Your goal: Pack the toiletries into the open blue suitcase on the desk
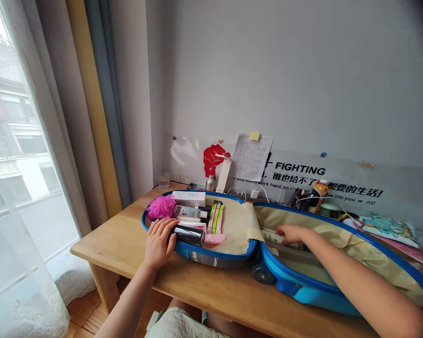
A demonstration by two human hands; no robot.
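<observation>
An open blue suitcase (216, 261) lies on the wooden table, its two halves side by side. My left hand (160, 239) rests with fingers apart at the front left rim, touching a black cylinder (190, 235). Around that cylinder, the left half holds a pink mesh puff (161, 206), a white box (188, 198), a clear bottle (188, 212) and pink-and-green packaged items (216, 218). Inside the right half, my right hand (289, 234) has its fingers closed on a pale tube (272, 236) near the hinge side. The ends of its fingers are partly hidden.
Behind the suitcase stand a metal bottle (210, 183), an orange bottle (319, 193) and a green-lidded jar (329, 210). White cables cross the table's back edge. Colourful packets (389, 229) lie at the right. A curtained window is at the left.
</observation>
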